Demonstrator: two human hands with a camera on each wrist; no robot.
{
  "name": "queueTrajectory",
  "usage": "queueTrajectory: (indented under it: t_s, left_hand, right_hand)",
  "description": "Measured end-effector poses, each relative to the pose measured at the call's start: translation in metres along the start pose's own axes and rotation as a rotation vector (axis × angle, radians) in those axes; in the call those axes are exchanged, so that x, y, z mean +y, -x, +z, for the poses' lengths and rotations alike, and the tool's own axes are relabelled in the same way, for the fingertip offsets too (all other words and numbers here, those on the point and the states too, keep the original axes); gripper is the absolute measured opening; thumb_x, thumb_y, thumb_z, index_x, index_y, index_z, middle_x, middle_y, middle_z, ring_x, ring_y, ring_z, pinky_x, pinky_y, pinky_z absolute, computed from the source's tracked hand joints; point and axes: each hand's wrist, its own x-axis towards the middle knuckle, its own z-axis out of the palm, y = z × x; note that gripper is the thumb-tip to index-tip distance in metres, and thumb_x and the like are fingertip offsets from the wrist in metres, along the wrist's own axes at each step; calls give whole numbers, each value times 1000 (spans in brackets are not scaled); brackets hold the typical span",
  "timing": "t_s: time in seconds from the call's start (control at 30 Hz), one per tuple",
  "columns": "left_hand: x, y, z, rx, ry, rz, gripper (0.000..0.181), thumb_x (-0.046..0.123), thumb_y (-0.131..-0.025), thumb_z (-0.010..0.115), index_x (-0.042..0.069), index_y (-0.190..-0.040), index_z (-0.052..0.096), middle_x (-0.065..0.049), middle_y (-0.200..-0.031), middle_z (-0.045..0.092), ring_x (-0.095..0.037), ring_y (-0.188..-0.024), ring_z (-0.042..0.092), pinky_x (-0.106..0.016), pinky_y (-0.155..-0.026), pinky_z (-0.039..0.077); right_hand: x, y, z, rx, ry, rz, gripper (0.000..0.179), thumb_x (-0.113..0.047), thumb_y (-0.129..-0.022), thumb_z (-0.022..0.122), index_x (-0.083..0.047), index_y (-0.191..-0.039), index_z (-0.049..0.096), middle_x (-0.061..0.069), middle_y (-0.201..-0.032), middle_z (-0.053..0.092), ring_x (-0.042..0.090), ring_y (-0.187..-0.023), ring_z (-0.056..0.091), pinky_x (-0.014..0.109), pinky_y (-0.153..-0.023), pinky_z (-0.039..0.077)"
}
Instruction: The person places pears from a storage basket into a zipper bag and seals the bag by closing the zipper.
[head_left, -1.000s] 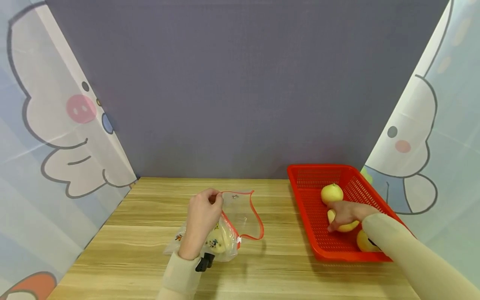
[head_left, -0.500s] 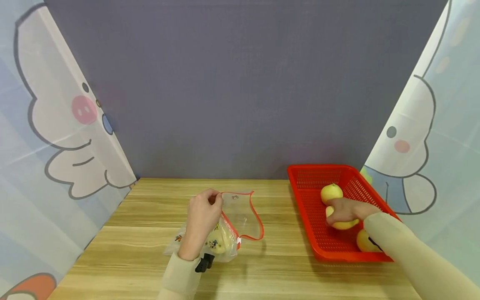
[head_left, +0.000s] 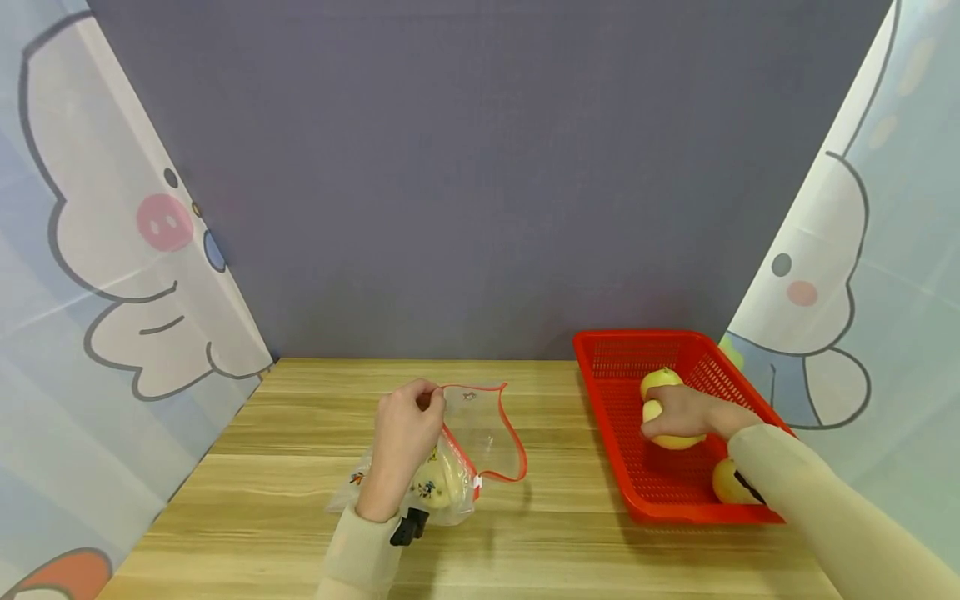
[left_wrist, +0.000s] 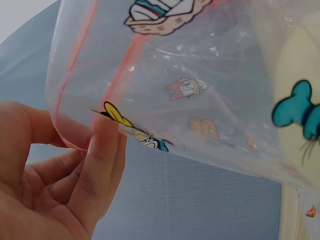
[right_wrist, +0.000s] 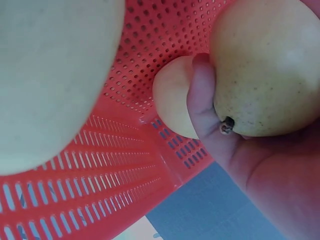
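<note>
My left hand pinches the red-edged rim of a clear zip bag with a cartoon print. The bag lies on the table with its mouth spread, and a pale yellow fruit shows through it. In the left wrist view, thumb and fingers meet at the bag's rim. Over the red basket, my right hand grips a yellow mango; its short brown stem shows beside the thumb in the right wrist view. Another mango sits just behind that hand.
One more yellow fruit lies at the basket's near right corner, partly behind the sleeve. A wooden table bears everything. Grey cloth stands behind it, with cartoon-printed curtains on both sides.
The right hand has closed round the mango and moved it slightly up and to the left in the head view. Left hand and bag have stayed put.
</note>
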Motion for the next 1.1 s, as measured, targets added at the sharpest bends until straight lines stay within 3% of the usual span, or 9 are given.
queueTrajectory:
  t_s: [0.27, 0.47, 0.7, 0.93, 1.1]
  left_hand:
    - [0, 0, 1, 0, -3, 1, 16, 10, -96, 63, 5, -90, 77, -1, -70, 66, -12, -55, 54, -31, -52, 47]
    - [-1, 0, 1, -2, 4, -3, 16, 10, -95, 63, 4, -91, 77, -1, -70, 66, -12, -55, 55, -31, -53, 47]
    - [-1, 0, 1, 18, -13, 24, 16, 10, -95, 63, 3, -90, 76, -1, -69, 66, -11, -55, 55, -32, -55, 48]
    - [-2, -1, 2, 11, -9, 24, 16, 9, -95, 62, 3, -91, 76, -1, -69, 66, -11, -54, 54, -32, -54, 48]
    - [-3, -1, 2, 7, -6, 24, 16, 9, -96, 62, 3, -91, 77, -1, -69, 66, -11, -53, 54, -32, -53, 47]
  right_hand:
    - [1, -3, 2, 115, -39, -37, 65, -34, -72, 78, 1, -124, 60, 3, -92, 61, 20, -81, 55, 34, -69, 50]
    - [-1, -6, 1, 182, -51, -49, 67, -34, -72, 78, 3, -123, 58, 3, -88, 60, 18, -76, 55, 32, -65, 50]
    - [-5, -8, -3, 284, -16, -85, 43, -29, -74, 75, -4, -106, 60, 0, -79, 57, 16, -69, 52, 32, -62, 46]
    - [-13, -7, -7, 346, 11, -90, 57, -30, -75, 75, 2, -120, 59, 2, -87, 58, 18, -74, 52, 32, -64, 46]
    - [-20, -6, -9, 356, 4, -100, 53, -29, -75, 74, 0, -117, 60, 2, -85, 57, 17, -71, 51, 32, -62, 45]
